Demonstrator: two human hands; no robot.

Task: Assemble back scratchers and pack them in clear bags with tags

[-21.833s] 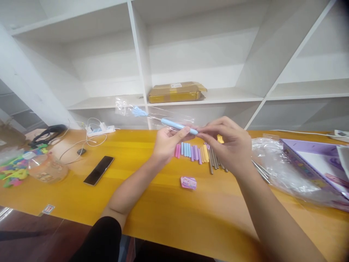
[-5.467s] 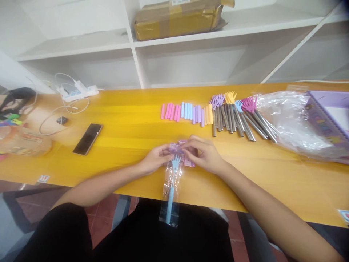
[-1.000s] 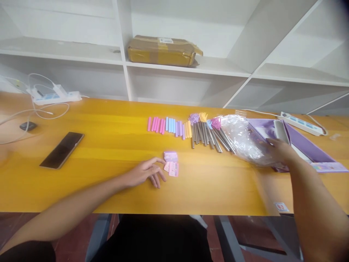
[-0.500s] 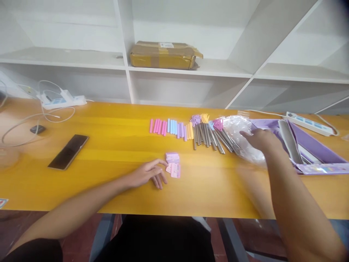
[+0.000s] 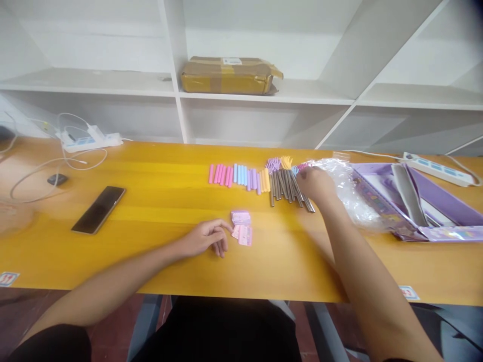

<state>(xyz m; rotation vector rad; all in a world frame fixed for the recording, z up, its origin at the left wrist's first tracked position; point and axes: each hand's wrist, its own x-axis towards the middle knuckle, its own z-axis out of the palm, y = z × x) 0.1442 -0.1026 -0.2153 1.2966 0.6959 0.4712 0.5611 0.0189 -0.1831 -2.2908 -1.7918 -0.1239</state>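
My left hand [image 5: 207, 238] rests on the table, fingers loosely curled and the index finger stretched toward small pink-purple cards [image 5: 245, 236]; the fingertip reaches their edge. At the right end of a row of metal rods [image 5: 281, 185] is my right hand [image 5: 316, 182], over the pink claw-shaped heads [image 5: 303, 166]. Its fingers point down and are largely hidden, so any grip is unclear. Purple claw-shaped heads [image 5: 273, 164] and yellow ones [image 5: 286, 161] lie at the rods' far ends. Left of them, short tubes are lined up in pink [image 5: 222, 174], blue [image 5: 240, 174], purple [image 5: 252, 180] and yellow [image 5: 264, 179].
Crumpled clear plastic [image 5: 349, 188] lies against an open purple box [image 5: 445, 193] on the right. A phone [image 5: 98, 209] and a power strip with cables [image 5: 92, 142] are at left. Another power strip [image 5: 439, 168] sits behind the box. A cardboard box [image 5: 228, 75] is on the shelf.
My right hand has moved left from above the plastic to the pink claw-shaped heads, covering the rods there. My left hand stays by the cards, with its fingers a little more curled.
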